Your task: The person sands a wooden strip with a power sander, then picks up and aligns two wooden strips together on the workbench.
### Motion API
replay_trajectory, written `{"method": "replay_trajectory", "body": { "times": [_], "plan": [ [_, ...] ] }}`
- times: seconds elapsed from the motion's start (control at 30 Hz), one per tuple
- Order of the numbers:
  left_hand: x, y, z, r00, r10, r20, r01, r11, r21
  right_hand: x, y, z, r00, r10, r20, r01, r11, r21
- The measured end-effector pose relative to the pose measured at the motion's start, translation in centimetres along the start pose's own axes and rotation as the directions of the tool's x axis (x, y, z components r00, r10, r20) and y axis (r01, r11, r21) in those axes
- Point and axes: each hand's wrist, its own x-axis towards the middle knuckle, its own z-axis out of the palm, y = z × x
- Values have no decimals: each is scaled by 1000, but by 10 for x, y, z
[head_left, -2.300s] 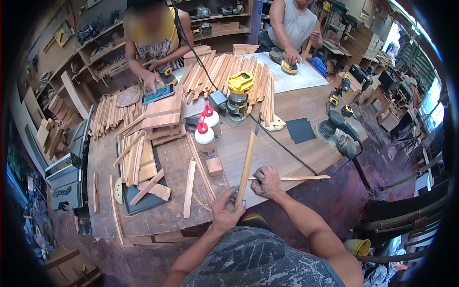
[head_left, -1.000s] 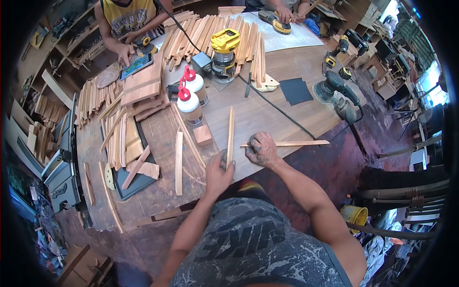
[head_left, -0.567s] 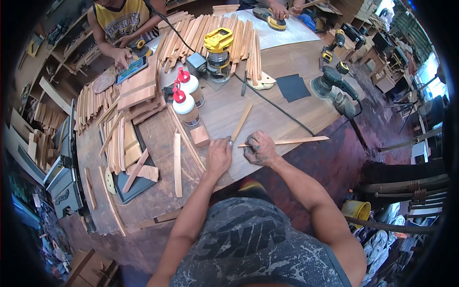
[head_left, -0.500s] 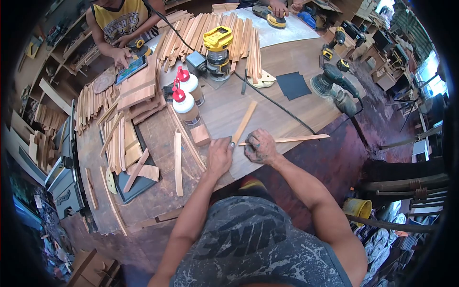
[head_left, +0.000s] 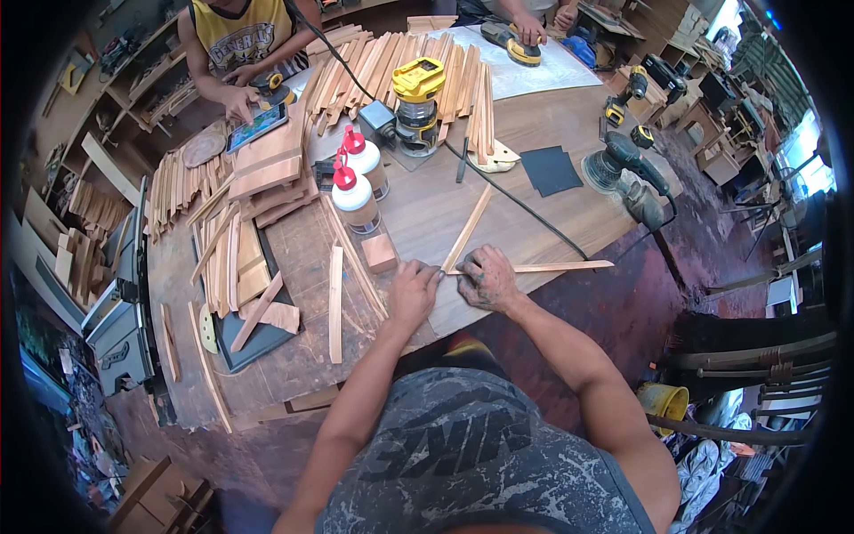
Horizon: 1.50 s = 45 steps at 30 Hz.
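Note:
My left hand (head_left: 415, 292) is closed at the near end of a thin wooden strip (head_left: 469, 227) that slants away from me over the tabletop. My right hand (head_left: 487, 278) has its fingers curled over the left end of a second wooden strip (head_left: 565, 266), which runs out to the right past the table's edge. The two strip ends come together between my fingertips; fingers partly hide the contact. Smudges mark my right hand. Just beyond my left hand sits a small wooden block (head_left: 380, 254).
Two glue bottles (head_left: 356, 203) with red caps stand behind the block. Further off are a yellow-topped router (head_left: 416, 107), black sandpaper (head_left: 550, 171), a sander (head_left: 614, 165) and a cable (head_left: 525, 209). Wood strips (head_left: 365, 71) lie piled; one co-worker touches a phone (head_left: 256, 127), another holds a sander (head_left: 523, 52).
The slanted strip shows a narrower face and leans further right. Both hands have shifted slightly around the strip ends. The whole view has moved a little.

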Motion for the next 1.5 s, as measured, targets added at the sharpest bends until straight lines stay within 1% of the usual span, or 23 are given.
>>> {"method": "replay_trajectory", "body": {
  "times": [0.1,0.2,0.3,0.4,0.5,0.6,0.7,0.8,0.9,0.97,1.07,1.2,1.3,1.37,1.4,1.5],
  "plan": [
    [1,2,1,997,67,-42,-67,998,-1,-2,0,-1,1000,-1,-5,1,1000,10],
    [1,1,-6,990,140,1,-139,986,97,-2,1,0,1000,0,-13,0,1000,22],
    [9,0,-6,990,139,28,-141,987,80,-2,0,0,1000,9,-5,-9,1000,19],
    [11,-4,3,988,156,21,-157,987,33,-1,-1,-1,999,37,14,-37,999,1],
    [6,-4,6,994,105,-4,-105,994,12,0,-4,0,997,70,36,-69,997,-20],
    [1,5,6,995,95,-31,-94,995,31,-1,-10,2,995,97,25,-96,994,-51],
    [-10,13,17,994,67,-89,-63,997,49,-3,-12,6,994,108,32,-105,992,-77],
    [-15,20,23,987,-9,-159,18,998,54,-6,-15,6,991,118,64,-114,991,-63],
    [-13,26,21,986,-96,-138,99,995,14,-4,-16,0,985,131,112,-126,991,-54],
    [-16,26,18,990,-71,-119,76,996,39,-6,-21,-2,978,146,149,-140,989,-49],
    [-24,31,17,994,-68,-85,74,995,74,-14,-32,-8,974,185,131,-179,982,-58],
    [-30,45,13,998,-53,-40,56,994,89,-27,-39,-18,978,168,127,-159,984,-74],
    [-37,41,6,987,-33,158,26,999,43,-34,-34,-25,985,110,134,-106,994,-38],
    [-34,33,-4,943,-34,331,1,995,100,-39,-33,-26,987,84,136,-85,996,2],
    [-32,31,-9,906,-38,421,-15,992,123,-39,-33,-27,988,71,133,-73,997,7],
    [8,49,-47,909,187,373,-250,960,129,-37,-30,-28,991,56,120,-57,998,6]
  ]
}}
